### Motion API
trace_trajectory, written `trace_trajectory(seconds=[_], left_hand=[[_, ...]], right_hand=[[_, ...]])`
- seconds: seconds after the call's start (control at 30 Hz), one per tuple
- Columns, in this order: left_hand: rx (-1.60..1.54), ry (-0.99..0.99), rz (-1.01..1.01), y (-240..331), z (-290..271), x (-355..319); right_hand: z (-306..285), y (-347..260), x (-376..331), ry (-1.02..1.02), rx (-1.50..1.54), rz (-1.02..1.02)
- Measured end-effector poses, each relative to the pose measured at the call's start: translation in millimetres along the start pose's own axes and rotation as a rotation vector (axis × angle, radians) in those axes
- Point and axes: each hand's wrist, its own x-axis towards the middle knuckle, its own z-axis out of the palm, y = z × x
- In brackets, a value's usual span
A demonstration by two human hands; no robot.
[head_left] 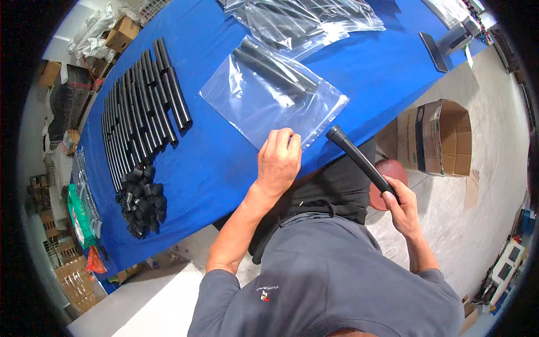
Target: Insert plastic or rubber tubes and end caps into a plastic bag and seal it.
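Observation:
My right hand (401, 205) is closed round the lower end of a black tube (362, 160), whose far end carries a wider black cap (335, 133). The tube slants up and left, past the table's near edge. My left hand (279, 160) has its fingers curled together at the near edge of a clear plastic bag (247, 112), seemingly pinching it. Inside that bag lie black tubes (275, 67), toward its far side. The bag rests flat on the blue tablecloth (208, 163).
Rows of black tubes (140, 104) lie at the left, with a heap of black caps (141, 199) below them. More bagged tubes (297, 22) lie at the far side. A phone (433, 52) stands at the far right. A cardboard box (435, 137) and a red stool (387, 182) are beyond the edge.

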Motion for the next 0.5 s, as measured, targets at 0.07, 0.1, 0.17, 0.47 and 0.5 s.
trace_trajectory(seconds=[0.07, 0.1, 0.17, 0.47, 0.5], left_hand=[[0.031, -0.025, -0.039, -2, 0, -1], [0.029, -0.022, -0.041, 2, -3, 1], [0.013, 0.041, -0.005, 14, -10, 7], [0.051, -0.119, -0.039, -1, -1, 5], [0.004, -0.133, -0.034, 6, -11, 9]], right_hand=[[0, -3, 0, -0.016, 0.009, 0.031], [-1, -3, 0, -0.018, 0.015, 0.06], [-1, -1, 0, -0.019, 0.017, 0.089], [-2, 6, -3, 0.022, 0.044, 0.037], [-2, 6, -7, 0.043, 0.093, 0.078]])
